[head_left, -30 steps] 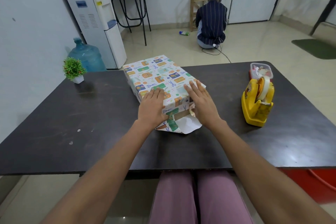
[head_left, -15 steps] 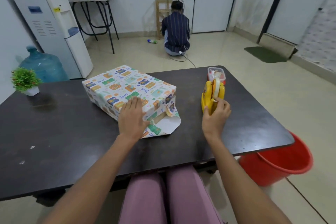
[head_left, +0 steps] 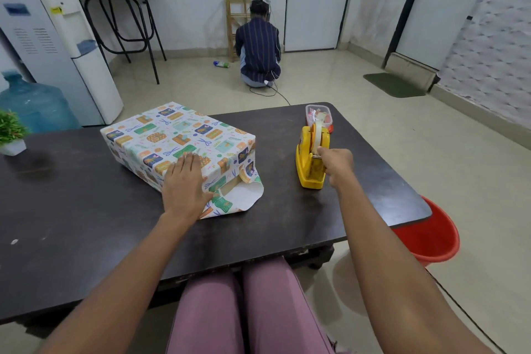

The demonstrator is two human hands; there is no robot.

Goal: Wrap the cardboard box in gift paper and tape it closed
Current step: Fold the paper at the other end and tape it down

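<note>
1. Cardboard box point(head_left: 178, 141), covered in patterned gift paper point(head_left: 161, 135), lies flat on the dark worktop point(head_left: 86, 210), left of centre, long axis running away from the person and angled to the left.
2. Near end of the box is unsealed: a strip of brown cardboard shows in the gap, and a loose paper flap point(head_left: 244, 195), white side up, lies on the worktop in front of it. A second small flap curls at the right near corner.
3. Left hand point(head_left: 184, 184): flat, palm down, fingers together and extended, pressing on the top of the box at its near edge. It grips nothing.
4. Right hand point(head_left: 336, 164): fingers pinched closed at the front of the yellow tape dispenser point(head_left: 309, 161), at the cutter end. Whether tape lies between the fingertips cannot be resolved.
5. Tape dispenser stands upright on the worktop, right of the box and apart from it; the tape roll point(head_left: 317, 129) sits in its top.
6. Small clear container point(head_left: 319, 112) with reddish contents sits just behind the dispenser, near the far edge.
7. Small potted plant point(head_left: 11, 132) stands at the far left of the worktop.
8. Red bucket point(head_left: 431, 236) stands on the floor beside the right near corner of the worktop.
9. Another person point(head_left: 258, 46) crouches on the floor by the far wall, back to the camera.
</note>
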